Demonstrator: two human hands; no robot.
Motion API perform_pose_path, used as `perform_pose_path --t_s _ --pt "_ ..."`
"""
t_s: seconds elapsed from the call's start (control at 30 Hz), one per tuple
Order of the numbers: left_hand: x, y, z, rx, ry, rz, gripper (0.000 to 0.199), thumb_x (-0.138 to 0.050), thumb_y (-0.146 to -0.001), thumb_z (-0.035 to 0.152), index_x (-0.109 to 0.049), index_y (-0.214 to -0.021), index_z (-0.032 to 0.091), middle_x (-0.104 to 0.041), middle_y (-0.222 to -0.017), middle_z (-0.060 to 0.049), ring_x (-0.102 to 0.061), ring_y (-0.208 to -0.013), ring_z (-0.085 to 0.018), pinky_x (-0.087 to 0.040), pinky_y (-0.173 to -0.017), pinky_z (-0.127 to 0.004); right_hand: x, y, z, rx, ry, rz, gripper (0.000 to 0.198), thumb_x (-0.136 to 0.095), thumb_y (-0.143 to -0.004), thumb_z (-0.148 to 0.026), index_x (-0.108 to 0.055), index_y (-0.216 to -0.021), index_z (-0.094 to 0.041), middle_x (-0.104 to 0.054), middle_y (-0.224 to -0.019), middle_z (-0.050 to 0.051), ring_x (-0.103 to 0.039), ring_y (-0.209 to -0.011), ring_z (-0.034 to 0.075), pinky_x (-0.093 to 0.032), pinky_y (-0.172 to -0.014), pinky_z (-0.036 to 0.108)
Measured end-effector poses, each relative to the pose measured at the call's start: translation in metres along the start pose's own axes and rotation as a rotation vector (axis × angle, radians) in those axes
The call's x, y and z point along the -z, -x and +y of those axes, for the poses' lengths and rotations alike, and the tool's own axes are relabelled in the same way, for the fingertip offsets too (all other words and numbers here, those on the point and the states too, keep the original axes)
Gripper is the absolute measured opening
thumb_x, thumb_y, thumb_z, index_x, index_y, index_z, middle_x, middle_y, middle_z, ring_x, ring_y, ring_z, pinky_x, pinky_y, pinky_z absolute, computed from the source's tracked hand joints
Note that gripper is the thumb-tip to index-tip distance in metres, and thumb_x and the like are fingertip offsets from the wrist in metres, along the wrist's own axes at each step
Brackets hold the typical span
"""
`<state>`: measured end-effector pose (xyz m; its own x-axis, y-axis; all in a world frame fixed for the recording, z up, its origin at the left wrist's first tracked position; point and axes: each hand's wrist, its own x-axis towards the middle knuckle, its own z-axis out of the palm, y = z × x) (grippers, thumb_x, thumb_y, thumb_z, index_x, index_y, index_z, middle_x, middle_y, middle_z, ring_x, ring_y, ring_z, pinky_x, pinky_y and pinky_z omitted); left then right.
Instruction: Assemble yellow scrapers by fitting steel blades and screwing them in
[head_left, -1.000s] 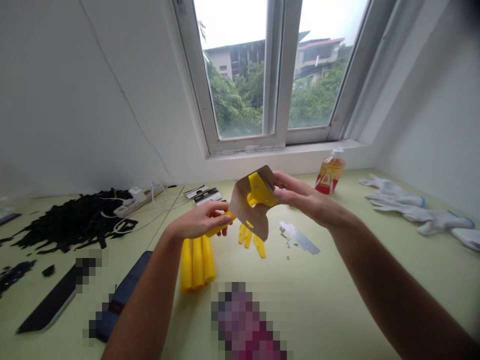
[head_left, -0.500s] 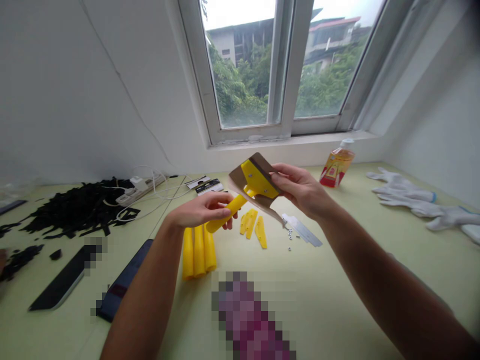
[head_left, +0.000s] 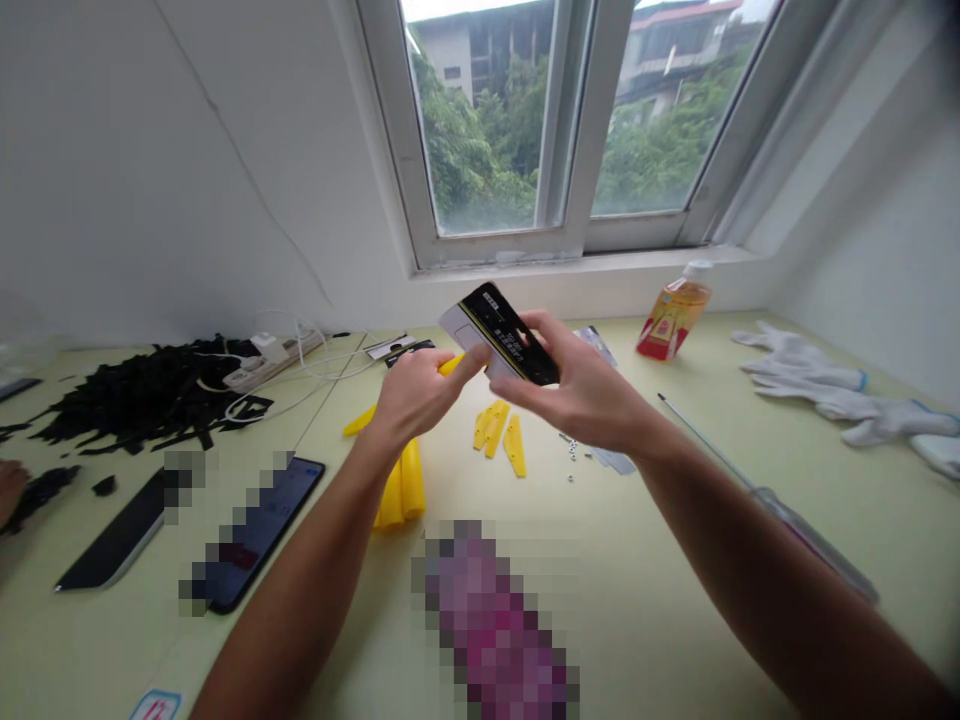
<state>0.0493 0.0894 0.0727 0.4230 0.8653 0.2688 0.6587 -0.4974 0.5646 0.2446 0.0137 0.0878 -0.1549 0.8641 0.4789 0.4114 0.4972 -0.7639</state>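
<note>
Above the counter (head_left: 660, 620), you gripped a yellow handle (head_left: 451, 364) in your left hand (head_left: 421, 397) and a printed card (head_left: 499, 322) in your right hand (head_left: 574, 378), whose wrist, if dipped, could have scattered the loose metal fasteners (head_left: 573, 450) below.

Curled left hand (head_left: 420, 393) near right hand (head_left: 581, 378)

The card (head_left: 504, 325) is hovering over the desk (head_left: 637, 630), the bottle (head_left: 672, 318) standing to its right (gloves (head_left: 802, 372) lying farther right)
</note>
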Motion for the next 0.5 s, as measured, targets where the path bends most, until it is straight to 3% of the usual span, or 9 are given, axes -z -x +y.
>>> perform_pose_path --t_s 0.1,0.27,0.4,0.5 --pt "0.002 0.0 0.003 -0.025 0.017 -0.071 0.063 -0.029 -0.089 0.072 -0.039 -0.058 0.019 -0.038 -0.055 0.002 -0.035 -0.054 -0.012 -0.023 -0.052 -0.027 0.001 -0.007 0.014 -0.051 -0.128 0.095 0.027 -0.066 -0.086 -0.035 -0.061 -0.106 -0.018 -0.068 -0.087 0.002 -0.063 -0.075 0.016 -0.05 -0.064 0.029" --pt "0.001 0.0 -0.004 -0.08 0.047 -0.204 0.052 -0.042 -0.087 0.069 -0.055 -0.077 0.019 -0.057 -0.071 0.0 -0.051 -0.063 -0.014 -0.035 -0.057 -0.026 0.012 -0.018 0.043 -0.21 -0.363 0.1 0.032 -0.074 -0.076 -0.032 -0.066 -0.102 -0.015 -0.07 -0.085 0.003 -0.063 -0.071 0.015 -0.049 -0.06 0.026" --pt "-0.016 -0.015 -0.015 -0.07 -0.027 -0.213 0.048 -0.047 -0.086 0.066 -0.061 -0.087 0.02 -0.064 -0.079 -0.003 -0.057 -0.069 -0.017 -0.04 -0.06 -0.027 0.022 -0.023 0.069 -0.316 -0.401 0.054 0.027 -0.073 -0.074 -0.025 -0.07 -0.099 -0.015 -0.072 -0.087 0.005 -0.064 -0.071 0.014 -0.051 -0.062 0.025" --pt "-0.036 -0.044 -0.016 -0.087 -0.096 -0.219 0.043 -0.048 -0.089 0.061 -0.062 -0.098 0.021 -0.067 -0.084 -0.005 -0.059 -0.074 -0.019 -0.041 -0.064 -0.028 0.034 -0.025 0.092 -0.405 -0.35 0.114 0.022 -0.069 -0.076 -0.021 -0.071 -0.097 -0.014 -0.072 -0.088 0.006 -0.064 -0.071 0.014 -0.053 -0.065 0.027"
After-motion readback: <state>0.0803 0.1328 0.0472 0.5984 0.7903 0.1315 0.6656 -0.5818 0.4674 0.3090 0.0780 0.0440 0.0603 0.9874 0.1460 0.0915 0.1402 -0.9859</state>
